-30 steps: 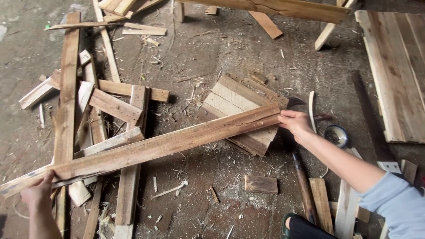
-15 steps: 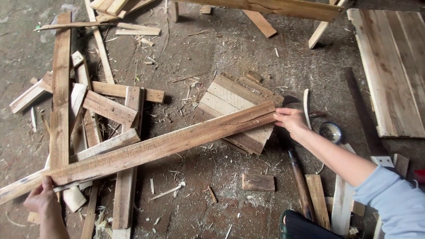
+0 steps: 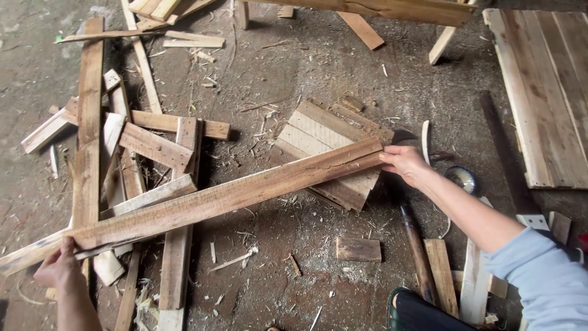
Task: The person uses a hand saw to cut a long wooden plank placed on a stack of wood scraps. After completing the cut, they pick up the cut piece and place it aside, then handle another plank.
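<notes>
A long rough wooden plank [image 3: 226,197] runs diagonally from lower left to upper right above the dirt floor. My left hand [image 3: 60,266] grips its lower left end. My right hand [image 3: 405,163] holds its upper right end, the fingers wrapped over the edge. Under that right end lies a small panel of joined boards [image 3: 318,138]. A second thinner board [image 3: 27,254] sticks out beneath the plank at the far left.
A pile of loose planks and offcuts [image 3: 131,144] lies at the left. A pallet-like board panel [image 3: 545,92] sits at the right. A small wood block [image 3: 358,249], a tool handle [image 3: 418,254] and a round tin [image 3: 462,179] lie near my right arm. A dark shoe [image 3: 416,312] shows at the bottom.
The plank and both hands keep their hold. The view has drifted slightly, so the scene sits a little lower and further left in the picture.
</notes>
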